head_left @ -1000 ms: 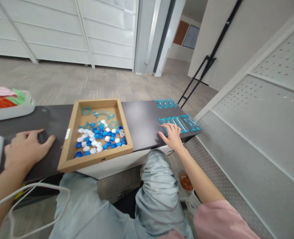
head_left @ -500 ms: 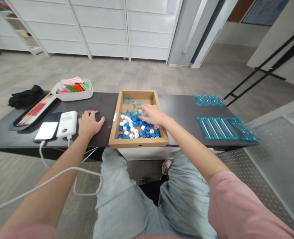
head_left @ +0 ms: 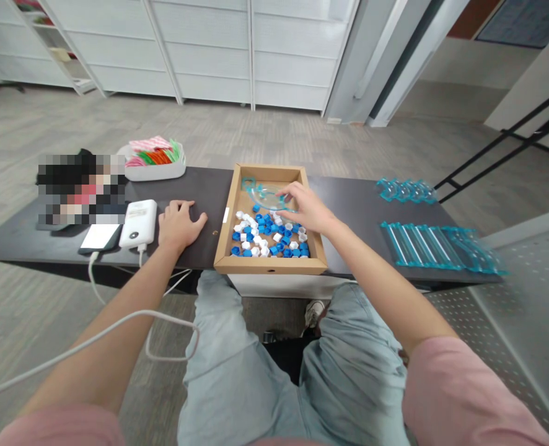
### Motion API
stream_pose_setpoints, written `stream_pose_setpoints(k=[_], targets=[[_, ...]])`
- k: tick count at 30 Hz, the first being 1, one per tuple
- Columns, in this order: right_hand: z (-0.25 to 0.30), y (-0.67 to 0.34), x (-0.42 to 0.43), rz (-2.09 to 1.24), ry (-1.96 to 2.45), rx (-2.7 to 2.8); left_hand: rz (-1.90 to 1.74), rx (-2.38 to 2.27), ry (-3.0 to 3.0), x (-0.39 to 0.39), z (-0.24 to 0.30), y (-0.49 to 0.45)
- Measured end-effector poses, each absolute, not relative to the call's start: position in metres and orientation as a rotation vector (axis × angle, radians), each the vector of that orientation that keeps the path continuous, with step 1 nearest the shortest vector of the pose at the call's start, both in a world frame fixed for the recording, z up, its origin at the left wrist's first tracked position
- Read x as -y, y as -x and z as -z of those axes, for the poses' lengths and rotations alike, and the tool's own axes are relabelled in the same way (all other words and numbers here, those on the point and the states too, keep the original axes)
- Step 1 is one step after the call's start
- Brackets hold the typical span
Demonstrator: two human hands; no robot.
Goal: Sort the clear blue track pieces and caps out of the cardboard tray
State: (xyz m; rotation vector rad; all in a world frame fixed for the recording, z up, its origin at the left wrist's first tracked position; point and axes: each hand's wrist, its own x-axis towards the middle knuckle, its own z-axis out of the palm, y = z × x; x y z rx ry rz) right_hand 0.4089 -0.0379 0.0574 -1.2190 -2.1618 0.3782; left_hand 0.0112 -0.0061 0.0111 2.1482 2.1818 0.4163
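Curved clear tube (head_left: 266,198) with teal ends: probably light, stiff, slick. Pinched at right end in right-hand grip (head_left: 281,203); best held by teal end, off smooth wall.

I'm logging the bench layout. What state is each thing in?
Left hand: resting on the table
Right hand: at a curved clear piece, grip unclear
Cardboard box: open
Blue and white pieces: loose, jumbled
Straight clear pieces: lined up side by side
White device: cable plugged in
White basket: open, filled
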Motion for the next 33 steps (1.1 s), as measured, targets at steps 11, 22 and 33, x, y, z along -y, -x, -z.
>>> stream_pose_setpoints(k=[11,22,33], targets=[[-0.019,-0.595,0.071,-0.238,1.884,1.709,-0.382,-2.180,-2.118,0.007,-0.015,-0.012],[-0.041,-0.581,0.091,-0.038,2.218,1.923,-0.257,-2.176,-2.092,0.012,-0.032,-0.018],[-0.033,-0.547,0.089,-0.181,2.238,1.963,-0.183,-2.203,-2.121,0.007,-0.030,-0.015]])
